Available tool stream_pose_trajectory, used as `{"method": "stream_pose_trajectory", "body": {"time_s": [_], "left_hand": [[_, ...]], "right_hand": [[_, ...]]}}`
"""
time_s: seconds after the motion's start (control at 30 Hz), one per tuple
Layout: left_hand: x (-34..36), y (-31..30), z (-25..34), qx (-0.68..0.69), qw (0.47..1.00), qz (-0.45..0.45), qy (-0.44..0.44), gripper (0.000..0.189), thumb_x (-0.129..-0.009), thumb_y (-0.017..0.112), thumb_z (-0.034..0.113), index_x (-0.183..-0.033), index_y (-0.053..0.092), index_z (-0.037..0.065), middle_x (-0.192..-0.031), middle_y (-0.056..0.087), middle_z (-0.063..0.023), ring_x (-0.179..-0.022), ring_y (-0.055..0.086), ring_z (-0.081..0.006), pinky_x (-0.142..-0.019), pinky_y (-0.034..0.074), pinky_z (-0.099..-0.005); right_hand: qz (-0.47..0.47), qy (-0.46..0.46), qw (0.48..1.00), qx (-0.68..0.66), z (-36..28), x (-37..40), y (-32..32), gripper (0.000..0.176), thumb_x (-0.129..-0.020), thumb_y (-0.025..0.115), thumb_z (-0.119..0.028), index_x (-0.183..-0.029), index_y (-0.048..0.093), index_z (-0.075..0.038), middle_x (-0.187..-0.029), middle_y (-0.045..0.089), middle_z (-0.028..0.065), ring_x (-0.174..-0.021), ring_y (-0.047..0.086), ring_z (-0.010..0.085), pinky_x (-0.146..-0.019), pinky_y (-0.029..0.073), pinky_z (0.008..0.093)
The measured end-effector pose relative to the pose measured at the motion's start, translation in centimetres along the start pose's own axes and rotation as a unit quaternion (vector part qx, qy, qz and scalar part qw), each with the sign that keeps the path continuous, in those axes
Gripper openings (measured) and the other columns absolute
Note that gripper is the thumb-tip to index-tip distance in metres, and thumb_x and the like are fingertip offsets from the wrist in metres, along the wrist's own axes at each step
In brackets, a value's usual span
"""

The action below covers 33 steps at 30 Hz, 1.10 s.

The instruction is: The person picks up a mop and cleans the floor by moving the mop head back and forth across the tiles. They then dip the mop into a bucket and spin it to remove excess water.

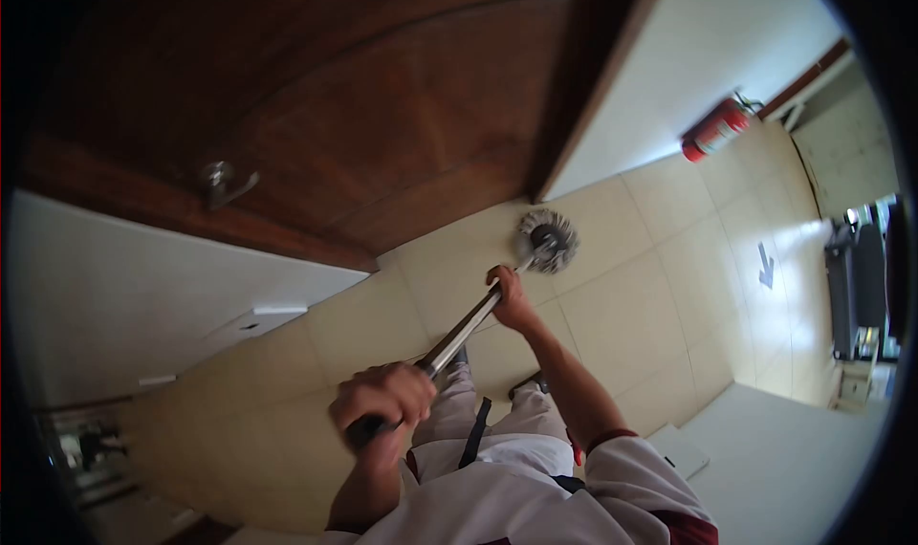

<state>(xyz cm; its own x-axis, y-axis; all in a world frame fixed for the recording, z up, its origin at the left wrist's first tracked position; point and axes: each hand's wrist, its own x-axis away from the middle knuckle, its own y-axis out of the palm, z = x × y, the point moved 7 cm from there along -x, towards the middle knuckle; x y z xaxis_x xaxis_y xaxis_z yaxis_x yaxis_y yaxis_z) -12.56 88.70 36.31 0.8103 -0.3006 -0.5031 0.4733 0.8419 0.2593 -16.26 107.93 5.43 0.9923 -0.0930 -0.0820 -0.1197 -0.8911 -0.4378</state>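
Observation:
A mop (463, 338) with a metal pole slants across the middle of the view. Its round head of grey and white strands (564, 254) rests on the tiled floor near the foot of the brown door. My left hand (387, 397), a little blurred, is closed around the dark grip at the pole's upper end. Farther down, my right hand (512, 298) is wrapped around the pole close to the mop head. My shoes and light trousers show below the pole.
A brown wooden door (411, 115) with a metal lever handle (225, 184) stands ahead, between white walls. On the right, a red fire extinguisher (717, 130) is by the wall. A grey arrow (766, 266) marks the floor, and dark seating (858, 287) lies beyond it.

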Motion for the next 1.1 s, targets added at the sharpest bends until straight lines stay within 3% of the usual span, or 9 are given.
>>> {"method": "stream_pose_trajectory", "body": {"time_s": [0.17, 0.23, 0.43, 0.57, 0.63, 0.67, 0.9, 1.0, 1.1], "left_hand": [[9.4, -15.6, 3.3, -0.012, 0.978, 0.194, -0.071, 0.022, -0.087, 0.046, 0.027, -0.073, 0.040, 0.010, -0.057, 0.045, -0.0061, -0.048, 0.043, -0.0201, -0.060, 0.044, -0.0418], [11.2, -19.3, 9.2, -0.069, 0.967, 0.239, -0.056, 0.024, -0.088, 0.045, 0.029, -0.072, 0.039, 0.013, -0.059, 0.044, -0.0011, -0.047, 0.039, -0.0163, -0.059, 0.042, -0.0403], [13.6, -22.0, 22.3, -0.198, 0.920, 0.339, 0.006, 0.027, -0.094, 0.039, 0.030, -0.075, 0.039, 0.010, -0.054, 0.042, -0.0029, -0.047, 0.039, -0.0124, -0.059, 0.038, -0.0309], [12.9, -25.1, 23.7, -0.186, 0.912, 0.359, 0.074, 0.027, -0.095, 0.040, 0.030, -0.077, 0.039, 0.009, -0.053, 0.041, -0.0023, -0.047, 0.039, -0.0122, -0.059, 0.038, -0.0302], [10.6, -25.6, 21.6, -0.149, 0.950, 0.264, 0.070, 0.027, -0.094, 0.041, 0.031, -0.078, 0.040, 0.009, -0.053, 0.041, -0.0020, -0.047, 0.039, -0.0117, -0.058, 0.038, -0.0298], [9.9, -25.9, 20.2, -0.158, 0.939, 0.288, 0.102, 0.031, -0.093, 0.043, 0.036, -0.078, 0.040, 0.009, -0.049, 0.042, -0.0017, -0.039, 0.038, -0.0111, -0.046, 0.038, -0.0297], [3.6, -16.8, 2.2, 0.026, 0.992, 0.119, 0.021, 0.030, -0.087, 0.049, 0.030, -0.072, 0.043, 0.005, -0.051, 0.048, -0.0105, -0.043, 0.044, -0.0190, -0.050, 0.041, -0.0355], [6.8, -18.1, 0.9, -0.009, 0.992, 0.117, -0.042, 0.028, -0.086, 0.046, 0.026, -0.068, 0.044, 0.004, -0.052, 0.049, -0.0138, -0.045, 0.045, -0.0237, -0.051, 0.042, -0.0410], [10.8, -22.3, 7.0, -0.058, 0.969, 0.235, -0.045, 0.027, -0.087, 0.042, 0.026, -0.068, 0.036, 0.009, -0.048, 0.040, -0.0075, -0.045, 0.039, -0.0226, -0.057, 0.043, -0.0413]], "right_hand": [[-0.045, -0.115, 0.991, 0.050, 2.2, 0.2, 16.5, 0.026, -0.063, 0.051, 0.005, -0.087, 0.050, -0.006, -0.094, 0.050, 0.0181, -0.093, 0.047, 0.0374, -0.079, 0.041, 0.0477], [-0.133, -0.150, 0.978, 0.065, -6.5, 1.2, 22.0, 0.035, -0.056, 0.054, 0.007, -0.089, 0.047, -0.005, -0.090, 0.050, 0.0174, -0.092, 0.049, 0.0363, -0.087, 0.037, 0.0474], [-0.405, -0.127, 0.905, -0.019, -21.6, 5.0, 38.2, 0.030, -0.069, 0.060, -0.002, -0.097, 0.050, 0.000, -0.103, 0.053, 0.0208, -0.102, 0.052, 0.0387, -0.082, 0.047, 0.0506], [-0.443, -0.135, 0.886, -0.013, -23.3, 2.9, 37.3, 0.028, -0.070, 0.060, -0.003, -0.096, 0.051, -0.001, -0.101, 0.055, 0.0184, -0.098, 0.055, 0.0364, -0.077, 0.050, 0.0496], [-0.367, -0.146, 0.918, 0.028, -21.0, 1.2, 34.5, 0.025, -0.071, 0.059, -0.005, -0.094, 0.050, -0.003, -0.097, 0.056, 0.0167, -0.092, 0.058, 0.0353, -0.073, 0.051, 0.0476], [-0.312, -0.155, 0.936, 0.039, -19.4, 0.3, 32.4, 0.024, -0.071, 0.058, -0.006, -0.093, 0.050, -0.004, -0.095, 0.056, 0.0159, -0.090, 0.058, 0.0358, -0.071, 0.051, 0.0480], [-0.130, -0.038, 0.989, 0.067, -2.2, -4.3, 14.7, 0.021, -0.067, 0.055, 0.004, -0.085, 0.053, -0.006, -0.092, 0.054, 0.0152, -0.097, 0.052, 0.0368, -0.081, 0.045, 0.0464], [-0.191, 0.036, 0.972, 0.131, 0.3, -3.9, 15.7, 0.015, -0.072, 0.058, -0.002, -0.085, 0.056, -0.009, -0.095, 0.056, 0.0146, -0.101, 0.051, 0.0354, -0.081, 0.047, 0.0483], [-0.213, -0.138, 0.951, 0.175, -3.8, -1.2, 24.0, 0.016, -0.076, 0.052, -0.006, -0.092, 0.056, -0.006, -0.091, 0.055, 0.0178, -0.093, 0.053, 0.0365, -0.078, 0.047, 0.0492]]}}
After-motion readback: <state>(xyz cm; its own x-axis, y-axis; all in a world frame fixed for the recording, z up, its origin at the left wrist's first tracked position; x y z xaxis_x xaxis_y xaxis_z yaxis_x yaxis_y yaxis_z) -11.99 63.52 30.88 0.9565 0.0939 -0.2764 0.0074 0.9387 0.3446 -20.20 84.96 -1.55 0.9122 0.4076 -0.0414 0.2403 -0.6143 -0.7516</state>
